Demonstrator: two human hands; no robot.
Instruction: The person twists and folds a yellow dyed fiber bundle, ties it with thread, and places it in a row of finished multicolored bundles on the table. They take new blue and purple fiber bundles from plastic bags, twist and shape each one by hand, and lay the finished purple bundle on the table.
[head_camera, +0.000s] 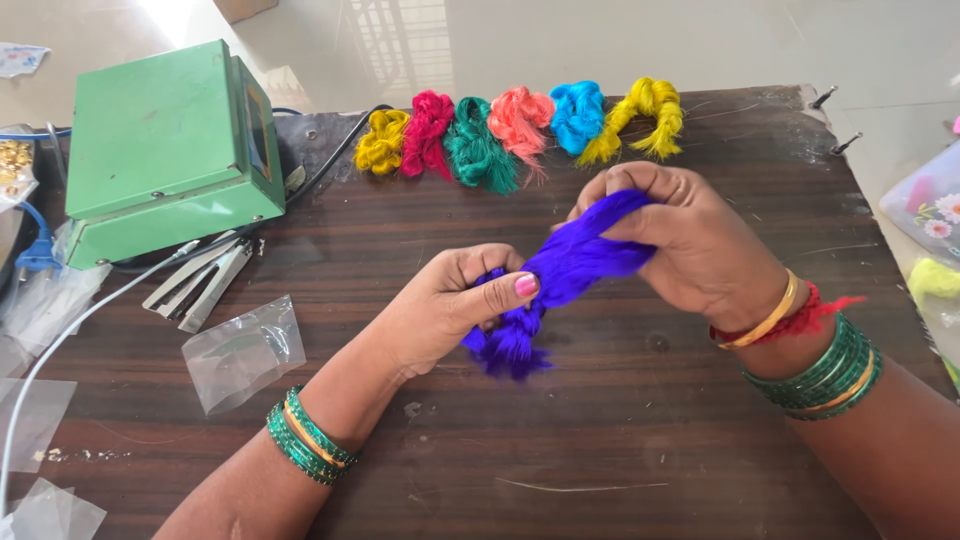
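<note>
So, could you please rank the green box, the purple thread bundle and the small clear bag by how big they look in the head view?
1. green box, clearly largest.
2. and 3. purple thread bundle and clear bag: too alike to rank.

Both hands grip a purple thread bundle

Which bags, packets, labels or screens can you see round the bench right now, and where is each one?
Clear plastic pouch: flat, on the table left of the left hand.
More clear pouches: flat, along the table's left edge.
Green box machine: far left, dark panel on its side; whether a screen, cannot tell.
Clear flowered bag: right edge, beyond the right hand.
</note>
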